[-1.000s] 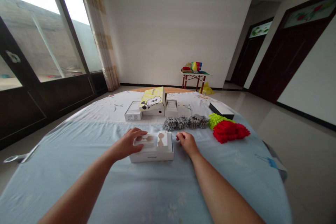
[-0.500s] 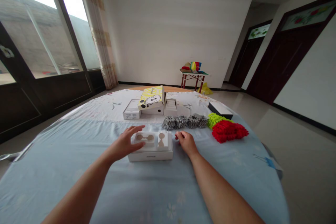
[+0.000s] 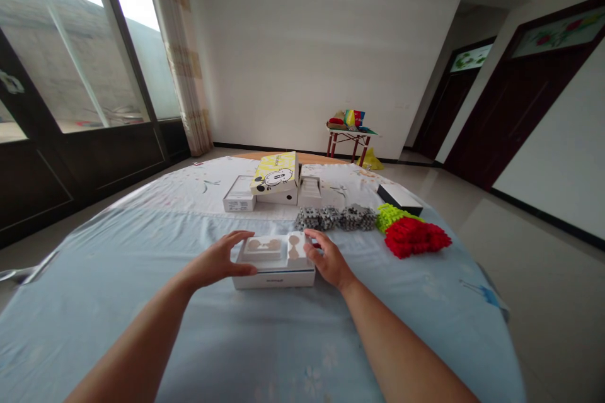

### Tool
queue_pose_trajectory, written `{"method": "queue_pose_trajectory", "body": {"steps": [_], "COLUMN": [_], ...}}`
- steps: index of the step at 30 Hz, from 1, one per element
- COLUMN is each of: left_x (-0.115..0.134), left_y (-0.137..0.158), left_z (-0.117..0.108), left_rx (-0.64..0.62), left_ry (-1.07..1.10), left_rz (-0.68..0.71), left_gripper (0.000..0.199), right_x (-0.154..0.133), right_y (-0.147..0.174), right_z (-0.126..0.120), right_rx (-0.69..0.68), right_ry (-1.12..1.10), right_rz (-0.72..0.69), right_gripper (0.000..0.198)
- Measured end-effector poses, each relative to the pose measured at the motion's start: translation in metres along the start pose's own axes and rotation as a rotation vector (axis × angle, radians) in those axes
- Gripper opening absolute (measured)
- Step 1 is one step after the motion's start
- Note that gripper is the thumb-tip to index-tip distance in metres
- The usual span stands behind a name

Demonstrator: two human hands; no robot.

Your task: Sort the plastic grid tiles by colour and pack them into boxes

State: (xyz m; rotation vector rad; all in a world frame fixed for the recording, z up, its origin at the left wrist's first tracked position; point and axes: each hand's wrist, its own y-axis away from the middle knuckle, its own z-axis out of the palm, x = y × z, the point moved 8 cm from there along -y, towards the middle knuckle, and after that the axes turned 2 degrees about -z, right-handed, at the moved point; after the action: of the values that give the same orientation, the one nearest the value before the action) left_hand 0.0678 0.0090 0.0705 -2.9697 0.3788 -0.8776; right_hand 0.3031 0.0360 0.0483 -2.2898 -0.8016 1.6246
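A white phone box [image 3: 274, 280] with small lettering on its front lies on the blue cloth before me. On top of it is a white molded insert tray [image 3: 262, 247] with brownish cut-out shapes, and a thin blue line shows beneath its front edge. My left hand [image 3: 220, 262] spans the tray's left end, thumb along the front and fingers at the back. At the right end, my right hand [image 3: 329, 259] grips the tray's raised block [image 3: 296, 249] with thumb and fingers.
Behind stand a yellow-and-white cartoon box [image 3: 275, 174], an open white box [image 3: 239, 194] and another small white box [image 3: 310, 190]. Grey interlocking pieces [image 3: 335, 218], green pieces [image 3: 394, 217], red pieces [image 3: 416, 238] and a black-and-white box [image 3: 399, 199] are to the right.
My right hand has moved left from beside the box onto the insert tray's right end. My left hand has closed in on the left end. The blue line under the tray has come into view.
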Motion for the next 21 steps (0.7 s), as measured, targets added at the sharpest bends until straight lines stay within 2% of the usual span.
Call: {"method": "queue_pose_trajectory", "body": {"steps": [6, 11, 14, 18, 21], "left_x": [0.005, 0.0, -0.005, -0.006, -0.011], "left_y": [0.001, 0.001, 0.0, -0.002, -0.004], "left_z": [0.001, 0.006, 0.005, -0.002, -0.012], "left_rx": [-0.002, -0.012, -0.002, 0.033, 0.124], "left_ry": [0.011, 0.054, 0.079, 0.189, 0.323], "left_rz": [0.017, 0.019, 0.024, 0.028, -0.018], "left_gripper": [0.071, 0.071, 0.071, 0.079, 0.072], "right_x": [0.003, 0.004, 0.003, 0.001, 0.003], "right_y": [0.001, 0.001, 0.0, 0.0, 0.002], "right_z": [0.001, 0.001, -0.002, -0.007, -0.006], "right_rx": [-0.023, -0.063, -0.122, -0.242, -0.338], "right_ry": [0.003, -0.012, -0.059, -0.098, -0.077], "right_rz": [0.024, 0.066, 0.097, 0.123, 0.149], "right_gripper": [0.039, 0.043, 0.057, 0.089, 0.111]}}
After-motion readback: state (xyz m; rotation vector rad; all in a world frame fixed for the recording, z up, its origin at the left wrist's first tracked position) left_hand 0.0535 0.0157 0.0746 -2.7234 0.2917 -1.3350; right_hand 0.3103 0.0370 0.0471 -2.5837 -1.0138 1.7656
